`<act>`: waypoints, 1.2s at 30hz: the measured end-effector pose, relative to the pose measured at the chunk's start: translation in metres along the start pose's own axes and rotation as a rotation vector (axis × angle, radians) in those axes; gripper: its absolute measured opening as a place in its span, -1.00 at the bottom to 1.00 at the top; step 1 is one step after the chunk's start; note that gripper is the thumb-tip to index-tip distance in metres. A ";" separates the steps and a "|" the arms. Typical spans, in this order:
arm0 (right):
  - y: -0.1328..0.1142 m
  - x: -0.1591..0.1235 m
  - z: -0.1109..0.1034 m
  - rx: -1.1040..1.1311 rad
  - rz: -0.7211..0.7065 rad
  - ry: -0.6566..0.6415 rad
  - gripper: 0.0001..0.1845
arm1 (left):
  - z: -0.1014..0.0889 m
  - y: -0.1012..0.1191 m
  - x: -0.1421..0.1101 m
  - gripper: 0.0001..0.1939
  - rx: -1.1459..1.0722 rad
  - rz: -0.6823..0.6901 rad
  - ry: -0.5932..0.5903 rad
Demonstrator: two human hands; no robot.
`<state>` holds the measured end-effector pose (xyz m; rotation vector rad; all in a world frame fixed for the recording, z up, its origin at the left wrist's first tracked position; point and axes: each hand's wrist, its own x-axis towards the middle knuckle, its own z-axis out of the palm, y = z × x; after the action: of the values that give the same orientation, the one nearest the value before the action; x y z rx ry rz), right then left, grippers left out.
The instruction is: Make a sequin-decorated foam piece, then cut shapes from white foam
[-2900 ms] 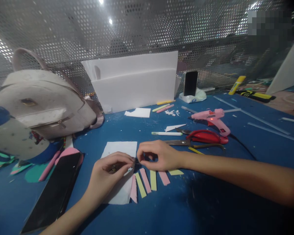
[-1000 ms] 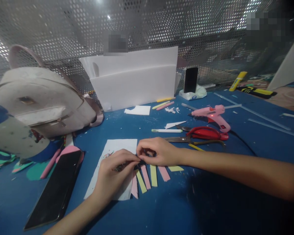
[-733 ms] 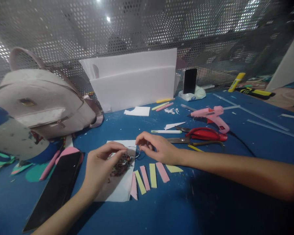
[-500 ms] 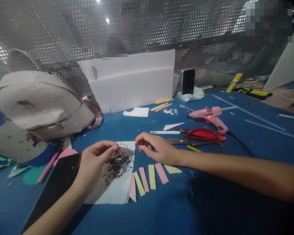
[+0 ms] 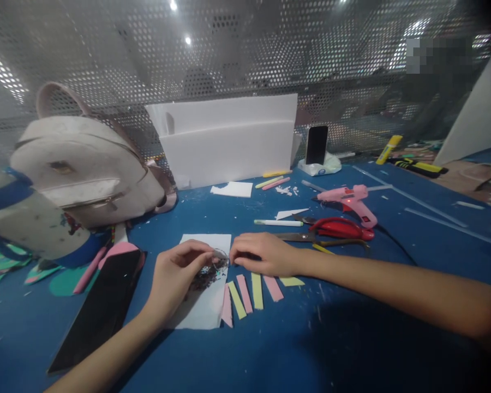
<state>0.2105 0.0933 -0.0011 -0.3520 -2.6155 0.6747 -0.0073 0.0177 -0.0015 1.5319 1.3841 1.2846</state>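
My left hand (image 5: 175, 270) is closed in a pinch over a sheet of white paper (image 5: 204, 315). Between its thumb and forefinger is a thin wire-like loop (image 5: 220, 252), too fine to make out fully. Below the fingertips, a heap of small dark, shiny bits (image 5: 204, 279) lies on the paper, partly covered by the hand. At the paper's right edge, my right hand (image 5: 265, 254) rests low with fingers curled down and together, close to the loop. What its fingertips hold, if anything, is hidden. Pink and yellow strips (image 5: 257, 292) lie in a row just below it.
Scissors (image 5: 297, 237), red-handled pliers (image 5: 341, 228) and a pink glue gun (image 5: 349, 199) lie beyond my right forearm. A dark phone (image 5: 98, 311) lies by my left forearm, near a bottle (image 5: 36, 218) and backpack (image 5: 85, 164). White boards (image 5: 229, 147) stand behind.
My left hand has moved right with the loop, nearer to my right hand. My right hand has lowered and its fingers have curled down. The view has shifted slightly.
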 end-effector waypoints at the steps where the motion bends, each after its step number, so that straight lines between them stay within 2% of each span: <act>1: -0.002 0.000 -0.001 -0.014 -0.005 -0.028 -0.85 | -0.001 0.000 0.000 -0.96 0.001 0.006 0.001; 3: -0.009 -0.001 -0.003 -0.047 -0.002 -0.067 -0.82 | -0.001 0.000 -0.002 -0.96 0.002 0.017 0.003; 7: -0.030 -0.004 0.000 -0.205 -0.007 -0.108 -0.50 | -0.001 0.002 -0.004 -0.96 0.002 0.042 -0.004; 9: -0.038 -0.005 0.004 -0.293 -0.029 -0.118 -0.41 | 0.000 0.002 -0.005 -0.96 0.001 0.051 -0.017; 13: -0.045 -0.007 0.008 -0.370 -0.007 -0.136 -0.45 | 0.000 0.000 -0.005 -0.95 0.007 0.058 -0.029; 18: -0.046 -0.006 -0.003 -0.338 0.053 -0.163 -0.49 | 0.000 0.000 -0.005 -0.95 0.018 0.060 -0.021; 23: -0.049 -0.004 -0.024 -0.225 0.155 -0.116 -0.48 | 0.000 0.002 -0.005 -0.96 0.026 0.073 0.007; 27: -0.047 -0.006 -0.036 -0.049 0.287 -0.082 -0.47 | 0.000 0.001 -0.006 -0.95 0.018 0.082 0.025; 31: -0.038 -0.008 -0.034 0.190 0.341 -0.092 -0.45 | 0.000 0.001 -0.006 -0.95 0.004 0.078 0.030; 36: -0.030 -0.005 -0.033 0.519 0.367 -0.176 -0.35 | -0.001 0.000 -0.007 -0.96 0.011 0.079 0.033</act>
<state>0.2258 0.0791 0.0385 -0.6352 -2.4246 1.5253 -0.0073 0.0111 -0.0023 1.5935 1.3646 1.3576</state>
